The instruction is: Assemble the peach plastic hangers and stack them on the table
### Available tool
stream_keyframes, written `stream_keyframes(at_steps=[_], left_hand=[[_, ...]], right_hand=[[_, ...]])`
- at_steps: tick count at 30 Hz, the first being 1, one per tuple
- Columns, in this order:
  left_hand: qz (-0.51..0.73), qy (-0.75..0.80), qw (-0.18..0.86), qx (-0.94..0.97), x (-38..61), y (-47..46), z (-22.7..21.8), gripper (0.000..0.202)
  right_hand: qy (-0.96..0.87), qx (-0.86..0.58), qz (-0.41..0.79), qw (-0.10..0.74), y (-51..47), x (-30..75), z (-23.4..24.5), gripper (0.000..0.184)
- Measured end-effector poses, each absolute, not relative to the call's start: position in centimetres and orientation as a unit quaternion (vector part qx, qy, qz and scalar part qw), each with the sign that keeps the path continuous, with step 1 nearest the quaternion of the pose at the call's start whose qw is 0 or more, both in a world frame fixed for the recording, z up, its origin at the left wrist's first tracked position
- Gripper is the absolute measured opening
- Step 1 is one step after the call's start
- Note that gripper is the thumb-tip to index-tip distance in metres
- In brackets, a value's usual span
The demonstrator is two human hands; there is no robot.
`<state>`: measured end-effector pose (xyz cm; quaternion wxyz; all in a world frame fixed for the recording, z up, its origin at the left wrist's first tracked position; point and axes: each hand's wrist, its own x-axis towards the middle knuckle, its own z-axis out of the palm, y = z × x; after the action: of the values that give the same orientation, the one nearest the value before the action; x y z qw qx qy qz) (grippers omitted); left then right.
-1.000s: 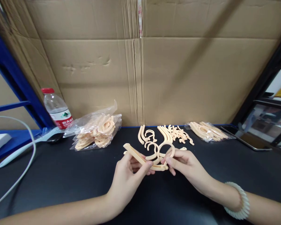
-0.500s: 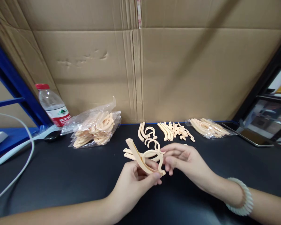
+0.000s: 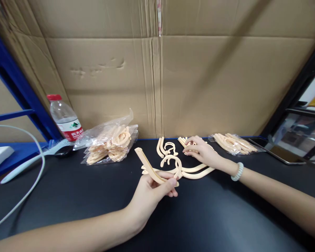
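Pinched a curved bar [image 3: 146, 163] and a round hook [image 3: 180, 163] in the left hand [image 3: 152, 192], just below the frame's middle. Held the right hand [image 3: 201, 151] at more bars [image 3: 182, 141], right of there; could not tell if pinching any. Saw a bottle [image 3: 65, 120] far left.

My left hand [image 3: 152, 193] grips a curved cream plastic bar [image 3: 148, 166] and a cream plastic hook [image 3: 180, 164] above the black tabletop [image 3: 94, 196]. My right hand [image 3: 205, 153] is at loose cream plastic strips [image 3: 182, 141] by its far edge, left of a clear plastic bag of cream pieces [image 3: 235, 143].
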<state>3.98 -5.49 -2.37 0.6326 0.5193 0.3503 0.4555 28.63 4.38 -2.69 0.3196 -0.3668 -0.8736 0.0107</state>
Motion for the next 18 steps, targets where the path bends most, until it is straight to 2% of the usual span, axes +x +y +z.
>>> stream_keyframes(at_steps=[3, 6, 12, 15, 18], left_hand=[[0.454, 0.337, 0.642, 0.517, 3.9, -5.3, -2.5, 0.02], [0.458, 0.331, 0.646, 0.514, 3.8, -5.0, -2.6, 0.02], [0.446, 0.324, 0.665, 0.505, 3.8, -4.7, -2.4, 0.02], [0.435, 0.312, 0.675, 0.508, 3.9, -4.5, -2.2, 0.018], [0.433, 0.303, 0.681, 0.507, 3.9, -4.3, -2.0, 0.016]], right_hand=[[-0.836, -0.389, 0.014, 0.387, 3.6, 28.5, -1.9, 0.019], [-0.777, -0.424, 0.099, 0.455, 1.6, 28.4, -0.6, 0.02], [-0.655, -0.422, 0.375, 0.502, -3.3, 26.4, 0.2, 0.033], [-0.608, -0.381, 0.478, 0.507, -4.3, 25.3, -0.4, 0.032], [-0.559, -0.367, 0.53, 0.521, -4.5, 24.8, -1.0, 0.026]])
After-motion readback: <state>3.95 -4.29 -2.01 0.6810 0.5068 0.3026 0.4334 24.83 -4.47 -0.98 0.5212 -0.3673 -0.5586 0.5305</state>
